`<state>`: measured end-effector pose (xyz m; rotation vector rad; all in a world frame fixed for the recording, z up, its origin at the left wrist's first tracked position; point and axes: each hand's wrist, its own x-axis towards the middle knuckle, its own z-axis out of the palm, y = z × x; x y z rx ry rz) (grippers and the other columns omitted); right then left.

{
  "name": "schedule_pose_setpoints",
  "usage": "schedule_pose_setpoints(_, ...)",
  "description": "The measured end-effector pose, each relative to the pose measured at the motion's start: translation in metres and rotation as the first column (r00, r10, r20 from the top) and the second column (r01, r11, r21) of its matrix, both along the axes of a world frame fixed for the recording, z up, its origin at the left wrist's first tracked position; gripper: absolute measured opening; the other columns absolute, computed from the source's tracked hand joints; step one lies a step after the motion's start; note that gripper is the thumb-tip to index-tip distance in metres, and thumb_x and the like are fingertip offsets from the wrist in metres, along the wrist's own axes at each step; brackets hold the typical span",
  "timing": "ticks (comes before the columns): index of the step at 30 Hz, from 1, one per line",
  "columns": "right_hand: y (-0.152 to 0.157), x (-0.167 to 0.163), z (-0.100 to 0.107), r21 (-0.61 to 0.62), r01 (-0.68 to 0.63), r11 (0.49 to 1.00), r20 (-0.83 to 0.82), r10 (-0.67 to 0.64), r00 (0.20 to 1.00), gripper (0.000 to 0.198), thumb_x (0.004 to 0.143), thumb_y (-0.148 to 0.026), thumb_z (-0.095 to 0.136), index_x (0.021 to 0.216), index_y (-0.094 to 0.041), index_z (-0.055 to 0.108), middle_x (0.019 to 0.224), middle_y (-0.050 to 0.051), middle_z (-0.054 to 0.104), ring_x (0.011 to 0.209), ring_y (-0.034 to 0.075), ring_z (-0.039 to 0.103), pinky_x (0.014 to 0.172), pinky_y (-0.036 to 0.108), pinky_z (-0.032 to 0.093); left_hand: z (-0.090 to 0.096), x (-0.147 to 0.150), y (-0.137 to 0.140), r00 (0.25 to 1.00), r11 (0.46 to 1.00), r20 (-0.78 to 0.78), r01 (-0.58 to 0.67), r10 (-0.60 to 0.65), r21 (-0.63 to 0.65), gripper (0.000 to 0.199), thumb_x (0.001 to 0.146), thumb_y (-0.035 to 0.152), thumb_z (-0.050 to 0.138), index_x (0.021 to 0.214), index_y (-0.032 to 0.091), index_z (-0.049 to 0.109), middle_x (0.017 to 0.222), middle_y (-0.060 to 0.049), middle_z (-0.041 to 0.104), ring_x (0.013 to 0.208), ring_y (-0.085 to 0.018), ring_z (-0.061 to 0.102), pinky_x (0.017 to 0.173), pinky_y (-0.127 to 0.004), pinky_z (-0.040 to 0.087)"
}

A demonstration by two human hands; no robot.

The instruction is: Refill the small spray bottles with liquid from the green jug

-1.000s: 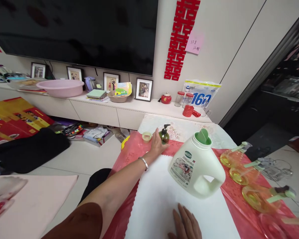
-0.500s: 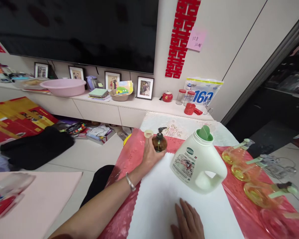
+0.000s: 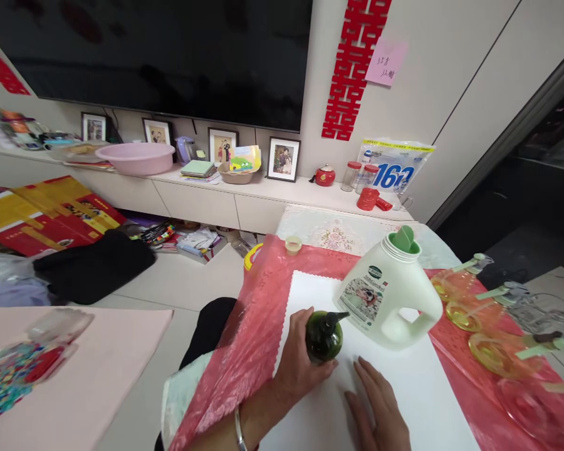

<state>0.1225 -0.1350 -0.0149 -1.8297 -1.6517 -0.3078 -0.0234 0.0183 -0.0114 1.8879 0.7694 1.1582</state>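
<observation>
Dk green pump btl is clasped betw. thumb & fingers of L hand, nr pale jug. R hand is held w/ thumb & fingers apart over white sheet.

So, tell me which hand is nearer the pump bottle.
Left. The left hand grips the bottle; the right hand is apart from it, to its lower right, over the white sheet.

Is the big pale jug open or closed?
The jug is open: no cap covers its neck, and a green spout stands inside.
</observation>
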Motion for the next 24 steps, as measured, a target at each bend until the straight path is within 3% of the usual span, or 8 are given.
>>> schedule_pose_setpoints(3,0.016,-0.012,0.030,0.047,-0.007,0.999,-0.208,0.016,0.978,0.037,0.113,-0.045,0.051,0.143,-0.023,0.052,0.142,0.003,0.051,0.123,0.020,0.058,0.099,0.029,0.053,-0.006,0.002,0.003,1.000,1.000,0.005,0.014,-0.014,-0.019,0.100,0.062,0.034,0.087,0.147,0.022,0.037,0.137,-0.017,0.051,0.130,-0.040,0.054,0.109,-0.062,0.049)
schedule_pose_setpoints(7,0.053,-0.032,0.059,0.146,-0.001,0.989,-0.339,0.051,0.939,0.033,0.111,-0.048,0.054,0.132,-0.023,0.059,0.132,0.001,0.057,0.119,0.016,0.058,0.099,0.026,0.051,-0.010,0.005,0.001,1.000,0.999,0.018,-0.015,0.016,-0.030,0.094,0.069,0.036,0.083,0.147,0.021,0.033,0.138,-0.019,0.053,0.131,-0.039,0.055,0.109,-0.063,0.049)
schedule_pose_setpoints(10,0.075,-0.041,0.061,0.224,0.087,0.971,-0.368,0.001,0.930,0.031,0.107,-0.050,0.058,0.119,-0.021,0.063,0.123,0.001,0.060,0.113,0.014,0.059,0.094,0.025,0.049,-0.008,0.005,-0.001,1.000,0.998,0.010,-0.021,0.022,-0.057,0.082,0.076,0.035,0.077,0.145,0.020,0.035,0.137,-0.020,0.055,0.129,-0.038,0.058,0.106,-0.062,0.052)
schedule_pose_setpoints(14,0.087,-0.045,0.058,0.244,0.167,0.955,-0.404,-0.056,0.913,0.033,0.102,-0.051,0.064,0.111,-0.019,0.062,0.114,0.001,0.061,0.104,0.014,0.060,0.088,0.025,0.048,-0.005,0.004,-0.001,1.000,0.997,-0.008,-0.015,0.014,-0.076,0.084,0.073,0.039,0.081,0.144,0.022,0.039,0.138,-0.019,0.057,0.129,-0.038,0.060,0.107,-0.062,0.052)
schedule_pose_setpoints(24,0.094,-0.050,0.062,0.224,0.158,0.962,-0.535,-0.014,0.845,0.030,0.098,-0.047,0.069,0.107,-0.018,0.065,0.110,0.003,0.061,0.101,0.017,0.059,0.087,0.026,0.047,-0.007,0.004,-0.005,0.999,0.998,0.024,-0.037,0.038,-0.042,0.089,0.067,0.042,0.085,0.142,0.024,0.039,0.132,-0.016,0.061,0.124,-0.039,0.062,0.104,-0.060,0.054)
